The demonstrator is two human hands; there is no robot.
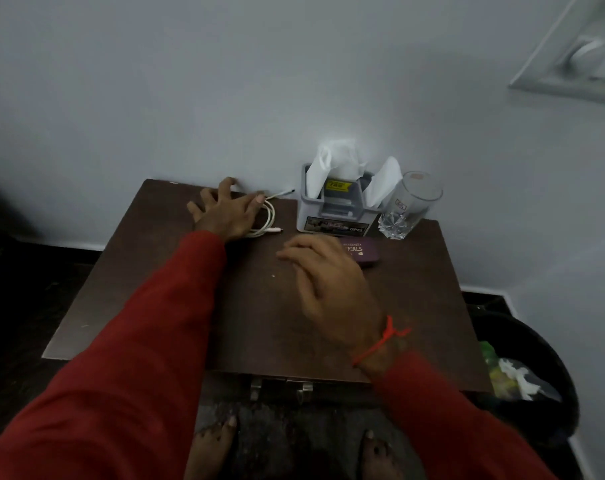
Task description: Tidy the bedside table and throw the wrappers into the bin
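Both grips open: left hand (225,211) flat on white cable (268,216), right hand (325,278) over brown bedside table (176,299).

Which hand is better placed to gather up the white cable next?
The left hand. It lies flat at the back of the bedside table, its fingers already over the coiled white cable. The right hand hovers nearer the purple case, further from the cable.

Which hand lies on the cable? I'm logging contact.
The left hand, spread flat over the white cable near the wall; the right hand is nearer, off it.
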